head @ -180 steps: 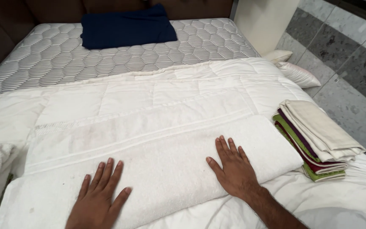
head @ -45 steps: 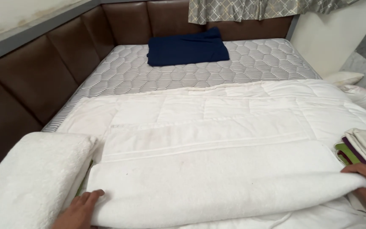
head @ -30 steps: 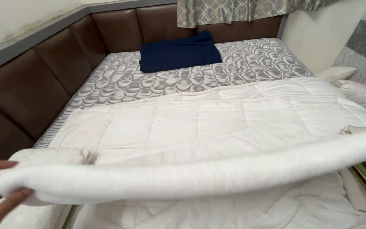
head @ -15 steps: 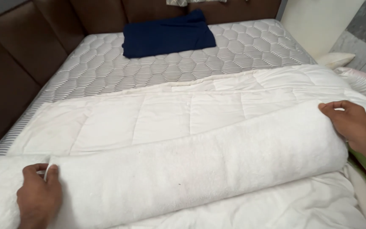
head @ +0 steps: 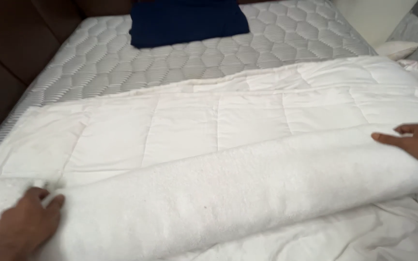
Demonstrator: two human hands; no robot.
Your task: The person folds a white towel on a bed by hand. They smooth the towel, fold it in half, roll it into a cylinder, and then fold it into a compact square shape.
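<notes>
We find the left hand (head: 22, 224) and right hand (head: 414, 145) gripping opposite ends of a folded white towel (head: 238, 193), which spans between them over the quilt (head: 209, 116) on the bed (head: 122, 63).

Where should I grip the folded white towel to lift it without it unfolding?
Grip the folded white towel at its two short ends, as the left hand and right hand do now, coming in from the sides. It lies long across the white quilted comforter, so a middle grip would likely let both ends sag.
</notes>
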